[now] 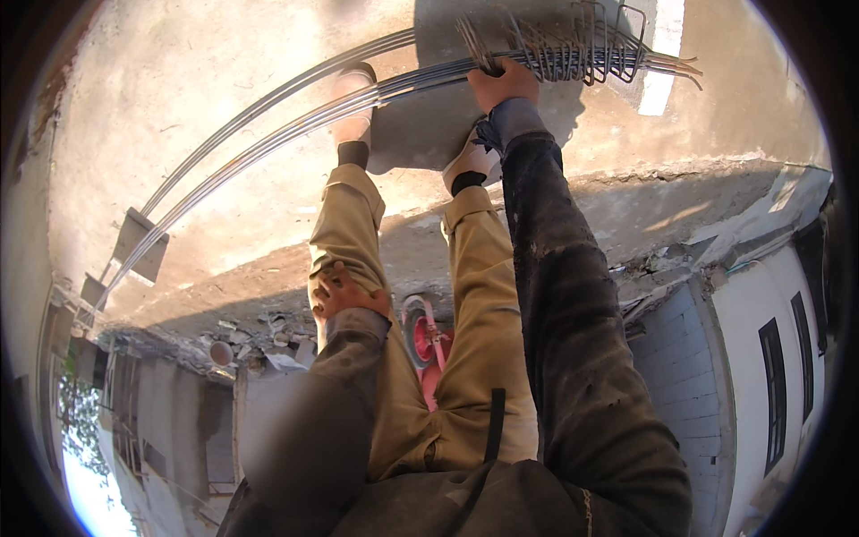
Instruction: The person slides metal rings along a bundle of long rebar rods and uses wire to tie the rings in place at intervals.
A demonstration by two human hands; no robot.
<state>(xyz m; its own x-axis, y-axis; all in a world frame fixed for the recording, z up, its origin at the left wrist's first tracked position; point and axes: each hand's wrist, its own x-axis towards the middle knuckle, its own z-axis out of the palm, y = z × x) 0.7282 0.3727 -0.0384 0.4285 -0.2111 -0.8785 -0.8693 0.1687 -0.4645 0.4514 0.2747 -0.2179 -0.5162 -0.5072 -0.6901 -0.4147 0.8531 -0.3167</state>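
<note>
one left hand (352,295) at centre, one right hand (505,85) at upper centre, two shoes (471,165) at upper centre, two rod bundles (394,88) toward upper left, two dark windows (772,394) at right

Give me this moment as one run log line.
left hand: open on trouser leg | right hand: closed on thin wire bundle | nearby: long metal rods, bent metal hoops
</note>
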